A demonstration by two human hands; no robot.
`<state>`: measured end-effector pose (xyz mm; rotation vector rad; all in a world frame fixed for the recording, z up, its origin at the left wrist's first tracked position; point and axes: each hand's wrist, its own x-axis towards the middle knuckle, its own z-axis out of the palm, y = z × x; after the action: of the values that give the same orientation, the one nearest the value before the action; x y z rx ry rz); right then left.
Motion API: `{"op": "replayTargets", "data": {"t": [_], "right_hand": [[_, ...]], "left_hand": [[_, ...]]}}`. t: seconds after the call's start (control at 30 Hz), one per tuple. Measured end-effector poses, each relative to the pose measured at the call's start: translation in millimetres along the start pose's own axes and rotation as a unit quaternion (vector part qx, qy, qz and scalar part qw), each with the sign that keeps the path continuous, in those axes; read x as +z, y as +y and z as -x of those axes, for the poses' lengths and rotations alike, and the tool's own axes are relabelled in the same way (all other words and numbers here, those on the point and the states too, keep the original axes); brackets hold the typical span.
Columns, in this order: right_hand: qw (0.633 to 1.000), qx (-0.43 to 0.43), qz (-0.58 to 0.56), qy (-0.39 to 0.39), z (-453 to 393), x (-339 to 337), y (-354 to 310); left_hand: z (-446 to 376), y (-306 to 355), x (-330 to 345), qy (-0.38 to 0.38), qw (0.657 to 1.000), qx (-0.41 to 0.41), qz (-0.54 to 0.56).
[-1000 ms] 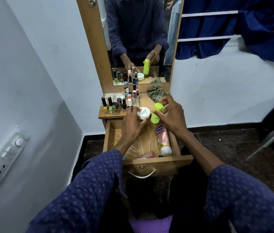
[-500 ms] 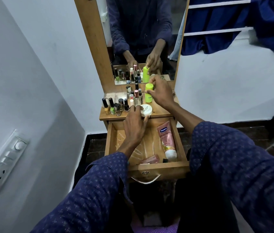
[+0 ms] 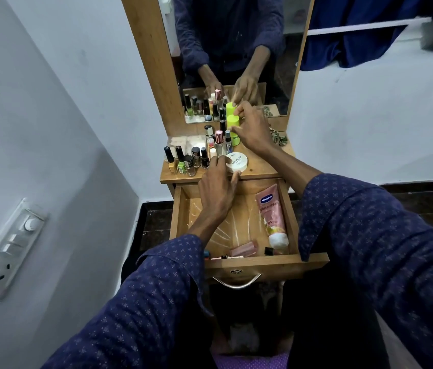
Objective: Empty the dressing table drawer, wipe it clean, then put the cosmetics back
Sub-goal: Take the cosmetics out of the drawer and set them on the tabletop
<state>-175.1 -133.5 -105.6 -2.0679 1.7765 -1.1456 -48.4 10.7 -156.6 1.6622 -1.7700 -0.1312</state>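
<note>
- The right hand (image 3: 250,129) has its grip pinching one upright neon-green plastic bottle (image 3: 233,127) at the back of the wooden surface (image 3: 260,166), just in front of the mirror (image 3: 236,49).
- The left hand (image 3: 216,190) has its grip pressed on one round white plastic jar (image 3: 237,162) near the front edge of the surface, fingers on the lid, thumb at the rim.
- The open wooden drawer (image 3: 293,222) below holds one pink squeeze tube with a white cap (image 3: 272,217) along its right side, one pale pink tube (image 3: 243,249) lying near the front, and a few small items at the front wall, too hidden to count.
- A cluster of small nail-polish bottles (image 3: 188,161) stands left of the jar, with taller slim bottles (image 3: 219,141) behind; they crowd the left half of the surface.
- A patterned cloth (image 3: 277,135) lies behind the right wrist.
- A pale wall carries a switch panel (image 3: 7,251) at left; dark blue fabric (image 3: 356,46) hangs at right; the floor (image 3: 154,219) is dark.
</note>
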Motion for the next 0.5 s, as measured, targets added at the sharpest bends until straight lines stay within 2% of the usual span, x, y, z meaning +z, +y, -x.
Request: {"op": "replayTargets", "data": {"t": [0.17, 0.3, 0.4, 0.5], "right_hand": [[1.000, -0.009, 0.006, 0.015, 15.5, -9.8, 0.6], [0.998, -0.052, 0.008, 0.044, 43.9, -26.7, -2.9], [0.997, -0.056, -0.016, 0.049, 75.6, -38.4, -6.8], [0.995, -0.075, -0.059, -0.015, 122.5, -46.8, -11.4]], "left_hand": [[2.4, -5.8, -4.5, -0.018, 0.999, 0.023, 0.013], [12.9, -12.4, -17.7, -0.037, 0.997, 0.062, 0.019], [20.6, -30.7, -28.7, -0.138, 0.985, 0.103, 0.032], [28.9, -57.5, -35.8, -0.272, 0.953, 0.133, -0.009]]}}
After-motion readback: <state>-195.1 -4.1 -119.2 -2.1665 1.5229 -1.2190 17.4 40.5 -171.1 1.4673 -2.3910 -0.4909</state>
